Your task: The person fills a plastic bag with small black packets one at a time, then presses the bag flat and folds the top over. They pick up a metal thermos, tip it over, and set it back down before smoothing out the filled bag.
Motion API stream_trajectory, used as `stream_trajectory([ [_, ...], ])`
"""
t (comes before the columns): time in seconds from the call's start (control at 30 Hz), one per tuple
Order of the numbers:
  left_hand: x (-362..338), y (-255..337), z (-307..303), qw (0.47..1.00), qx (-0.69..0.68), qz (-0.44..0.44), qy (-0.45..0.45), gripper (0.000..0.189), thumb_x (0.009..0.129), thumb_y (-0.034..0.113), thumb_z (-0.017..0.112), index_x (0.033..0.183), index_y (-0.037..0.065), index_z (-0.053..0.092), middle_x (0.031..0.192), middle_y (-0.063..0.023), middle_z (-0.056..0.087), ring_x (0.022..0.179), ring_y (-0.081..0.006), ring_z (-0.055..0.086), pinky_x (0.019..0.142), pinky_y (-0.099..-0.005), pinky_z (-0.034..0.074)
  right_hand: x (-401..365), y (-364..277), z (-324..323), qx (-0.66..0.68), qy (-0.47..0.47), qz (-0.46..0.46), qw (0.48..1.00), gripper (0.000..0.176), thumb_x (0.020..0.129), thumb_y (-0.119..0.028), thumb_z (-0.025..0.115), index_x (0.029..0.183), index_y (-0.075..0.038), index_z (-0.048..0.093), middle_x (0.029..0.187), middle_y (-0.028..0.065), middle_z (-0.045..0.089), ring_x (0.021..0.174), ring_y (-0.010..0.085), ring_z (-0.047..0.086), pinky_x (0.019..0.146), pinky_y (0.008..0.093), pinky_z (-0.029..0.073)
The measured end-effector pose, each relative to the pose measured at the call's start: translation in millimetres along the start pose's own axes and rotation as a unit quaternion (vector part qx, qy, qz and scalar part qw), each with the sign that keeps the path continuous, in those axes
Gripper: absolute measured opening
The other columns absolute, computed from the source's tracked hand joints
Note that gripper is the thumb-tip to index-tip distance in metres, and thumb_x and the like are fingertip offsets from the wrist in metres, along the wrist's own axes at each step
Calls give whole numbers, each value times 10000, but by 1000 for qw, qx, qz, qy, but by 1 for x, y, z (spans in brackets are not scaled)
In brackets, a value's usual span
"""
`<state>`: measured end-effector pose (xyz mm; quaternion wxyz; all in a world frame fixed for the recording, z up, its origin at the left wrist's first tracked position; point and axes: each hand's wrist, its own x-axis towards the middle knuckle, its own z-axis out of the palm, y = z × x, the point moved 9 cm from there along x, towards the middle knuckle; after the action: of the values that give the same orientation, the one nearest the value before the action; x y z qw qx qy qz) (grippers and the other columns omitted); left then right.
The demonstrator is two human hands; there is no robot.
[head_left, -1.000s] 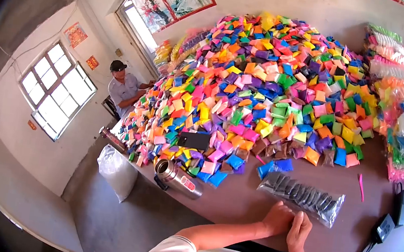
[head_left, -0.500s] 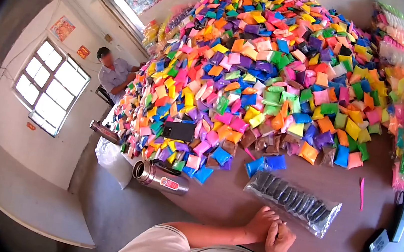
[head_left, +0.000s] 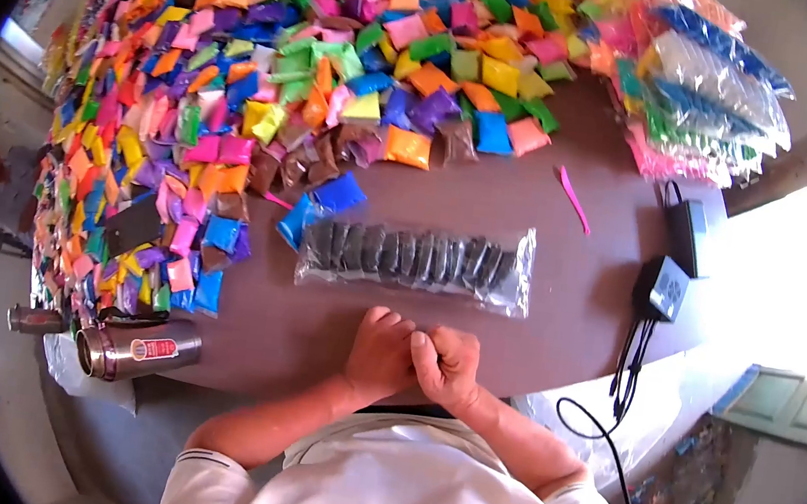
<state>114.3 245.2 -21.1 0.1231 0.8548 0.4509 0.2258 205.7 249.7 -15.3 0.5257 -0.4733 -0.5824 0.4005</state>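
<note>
My left hand (head_left: 382,352) and my right hand (head_left: 448,364) rest together at the near edge of the table, knuckles touching. Both have their fingers curled in, the right thumb lying on top, and no object shows in either. Just beyond them lies a clear plastic bag (head_left: 415,259) with a row of black packets inside, apart from my fingers. Two blue packets (head_left: 339,193) sit past the bag's left end. To its right is a thin pink plastic stick (head_left: 574,200).
A big heap of colourful packets (head_left: 346,64) covers the far and left table. Filled clear bags (head_left: 711,83) are stacked at back right. A steel flask (head_left: 140,349), a dark phone (head_left: 135,224) and black power adapters (head_left: 663,287) with cables lie around. Another person (head_left: 10,189) sits far left.
The view has swung to the right, so the table's contents sit further left and the bright doorway shows. My hands stay together, and the bag of black packets looks unmoved on the table.
</note>
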Motion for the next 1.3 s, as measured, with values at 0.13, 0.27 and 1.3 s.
stream_trajectory([
  [0.13,1,11,2,998,-42,45,-11,226,770,212,649,603,149,510,611,-24,508,641,-223,513,676,-396,371,15,-46,-22,-104,62,-135,983,299,805,-16,659,603,-44,442,550,100,448,445,270,447,429,370,339],
  [0.27,-1,18,-10,995,-51,76,37,309,791,206,685,575,129,477,613,-45,496,626,-231,508,689,-395,384,47,-84,-50,-181,179,-170,952,169,844,9,648,747,-8,511,570,58,489,466,91,444,447,247,372],
  [1.3,-23,-1,-32,976,-193,5,102,272,806,125,687,607,51,516,628,-101,515,648,-309,528,734,-416,445,49,4,-59,-375,-132,158,904,365,842,-360,649,979,-24,686,812,183,670,783,345,650,713,401,495],
])
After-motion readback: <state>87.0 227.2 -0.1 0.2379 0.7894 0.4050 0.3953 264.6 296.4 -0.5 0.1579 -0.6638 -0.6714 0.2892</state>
